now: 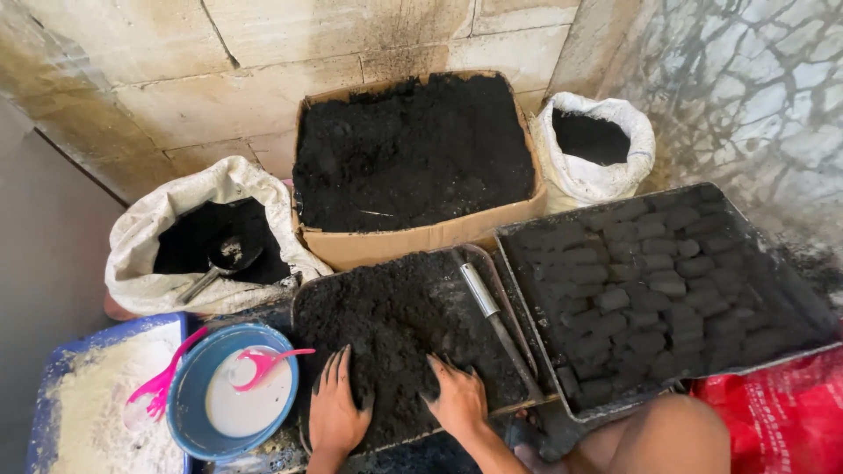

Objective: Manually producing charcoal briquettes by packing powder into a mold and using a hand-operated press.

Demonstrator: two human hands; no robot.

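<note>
My left hand (336, 406) lies flat, fingers spread, on a heap of black powder in a dark metal tray (501, 285) in front of me. My right hand (457, 395) rests on the same heap a little to the right, fingers pressed into the powder. Both hands are blackened and hold nothing. A metal tube tool with a dark rod (497, 321) lies along the tray's right side, just beyond my right hand.
Behind stands a cardboard box (413, 237) full of black powder, between two white sacks (145, 237) (584, 180); the left holds a scoop (219, 263). On the right, a tray of black briquettes (667, 290). On the left, a blue bowl (189, 399) of white liquid with pink spoon (263, 362); white powder (97, 404).
</note>
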